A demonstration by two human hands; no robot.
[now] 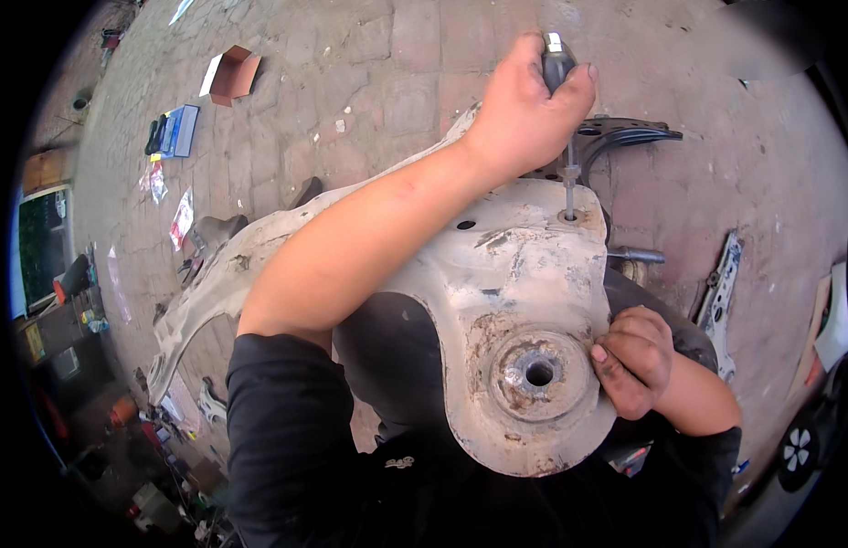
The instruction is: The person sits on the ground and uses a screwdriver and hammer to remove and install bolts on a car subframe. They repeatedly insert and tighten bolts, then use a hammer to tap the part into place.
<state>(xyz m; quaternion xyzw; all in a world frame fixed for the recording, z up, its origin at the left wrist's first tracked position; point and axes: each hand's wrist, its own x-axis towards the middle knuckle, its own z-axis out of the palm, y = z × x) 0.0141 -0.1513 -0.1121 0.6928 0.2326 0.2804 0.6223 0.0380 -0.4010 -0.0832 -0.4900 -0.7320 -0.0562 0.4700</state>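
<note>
A large dirt-caked metal car subframe (424,260) lies across my lap, its rounded end toward me. That end has a round bushing seat with a hole in its middle. My left hand (534,105) is closed around the dark handle of a screwdriver (558,64), which looks upright. Its thin shaft runs down to a small hole near the subframe's far right corner; the tip is hidden there. My right hand (636,361) grips the subframe's right edge beside the bushing seat, fingers curled and thumb against the rim.
Black control arms (634,131) lie beyond the subframe on the brick paving (415,55). A metal bracket (719,301) is on the right. An open cardboard box (230,75), a blue box (177,131) and plastic bags (182,219) lie at the left. Assorted clutter fills the lower left.
</note>
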